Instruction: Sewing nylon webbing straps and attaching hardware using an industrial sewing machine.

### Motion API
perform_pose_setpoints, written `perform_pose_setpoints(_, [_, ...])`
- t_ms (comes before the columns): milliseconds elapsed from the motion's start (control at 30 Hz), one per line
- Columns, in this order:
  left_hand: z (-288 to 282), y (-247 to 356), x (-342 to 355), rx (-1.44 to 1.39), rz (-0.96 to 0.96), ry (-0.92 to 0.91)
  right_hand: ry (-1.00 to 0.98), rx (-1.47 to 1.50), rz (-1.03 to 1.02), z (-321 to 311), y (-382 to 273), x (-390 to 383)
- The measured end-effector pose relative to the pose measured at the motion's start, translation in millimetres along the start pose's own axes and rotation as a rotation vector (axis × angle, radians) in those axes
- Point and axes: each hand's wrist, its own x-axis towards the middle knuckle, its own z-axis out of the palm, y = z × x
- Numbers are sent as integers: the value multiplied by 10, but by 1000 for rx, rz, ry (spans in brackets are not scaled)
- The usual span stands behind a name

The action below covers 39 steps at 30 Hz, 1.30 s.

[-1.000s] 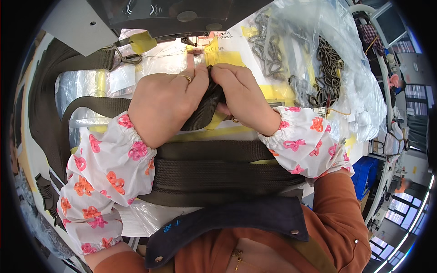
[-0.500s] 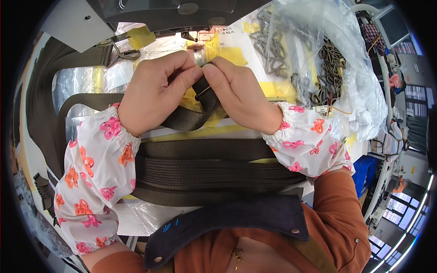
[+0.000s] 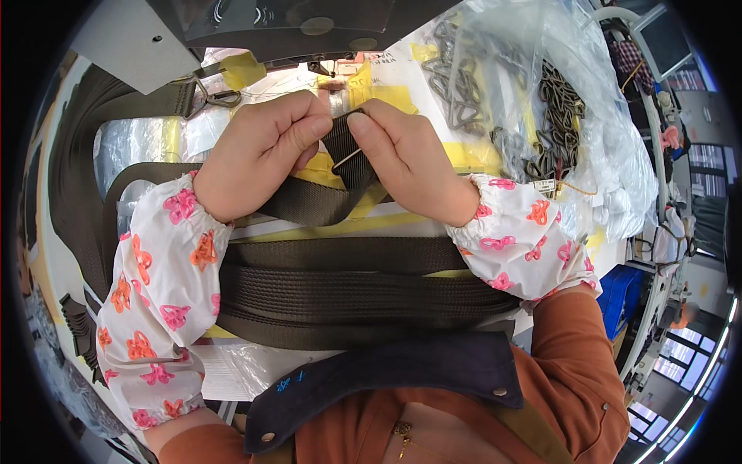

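A dark olive webbing strap (image 3: 355, 172) is folded up between my two hands, with a thin metal bar or ring (image 3: 347, 161) lying across it. My right hand (image 3: 410, 158) pinches the fold's upper right edge between thumb and fingers. At the left edge of the fold, my left hand (image 3: 263, 155) is closed, thumb against curled fingers; its fingertips meet the webbing, though part of that grip is hidden. A loop of the strap runs down and left, passing beneath my left wrist. Just beyond my hands is the sewing machine's needle area (image 3: 323, 66).
The dark machine head (image 3: 309, 27) overhangs the far side. Layered webbing (image 3: 348, 298) lies along the near edge, with more strap at left beside a metal triangular ring (image 3: 224, 98). At right, clear plastic bags (image 3: 610, 170) lie around many metal rings (image 3: 558, 116). A blue bin (image 3: 620, 298) stands lower right.
My left hand has shifted slightly left, its thumb drawing away from my right thumb. More of the folded strap and its metal bar now shows between them. My right hand has barely moved.
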Motion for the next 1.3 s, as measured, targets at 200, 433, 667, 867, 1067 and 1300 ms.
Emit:
perform_pose_setpoints(200, [141,297,-63,616,905,87,-38,655,734,-269,56,254])
perform_pose_setpoints(433, [103,-153,58,634,338,170,-136,693,893,-347,-107,292])
perform_pose_setpoints(667, [59,-334,19,1093,537,192,-349,701,957,-397,0,277])
perform_pose_setpoints(867, [68,-219,70,1004,357,73,157,-52,36,-152,153,151])
perform_pose_setpoints(1067, [104,-189,111,948,398,63,10,-227,-74,-293,398,269])
perform_pose_setpoints(1300, [-6,-245,81,484,90,-106,-94,-296,-145,-358,438,313])
